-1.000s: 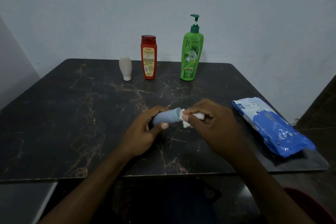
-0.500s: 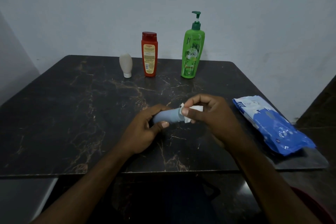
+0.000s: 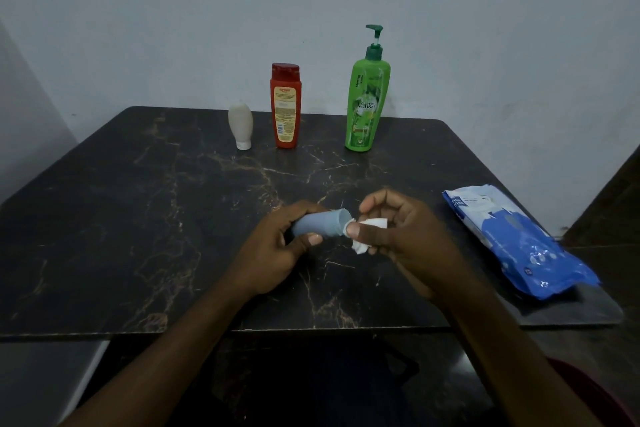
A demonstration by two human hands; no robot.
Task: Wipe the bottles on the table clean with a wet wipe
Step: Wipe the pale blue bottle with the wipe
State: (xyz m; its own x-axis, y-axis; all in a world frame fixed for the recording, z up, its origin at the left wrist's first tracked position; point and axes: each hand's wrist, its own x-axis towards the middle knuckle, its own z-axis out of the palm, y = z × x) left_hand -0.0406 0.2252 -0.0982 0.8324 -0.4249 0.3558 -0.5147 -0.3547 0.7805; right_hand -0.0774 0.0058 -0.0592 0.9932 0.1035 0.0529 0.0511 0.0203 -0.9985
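Left hand (image 3: 277, 246) grips blue bottle (image 3: 320, 226), lying sideways | right hand (image 3: 405, 232) pinches wet wipe (image 3: 367, 230) at its end | contents unseen

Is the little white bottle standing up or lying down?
Standing up. The white bottle stands cap-down on the table, beside the red bottle, not tipped over.

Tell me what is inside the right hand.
A crumpled white wipe, pinched by the right hand at the end of the blue bottle that the left hand grips. The fingers cover the rest of the wipe.
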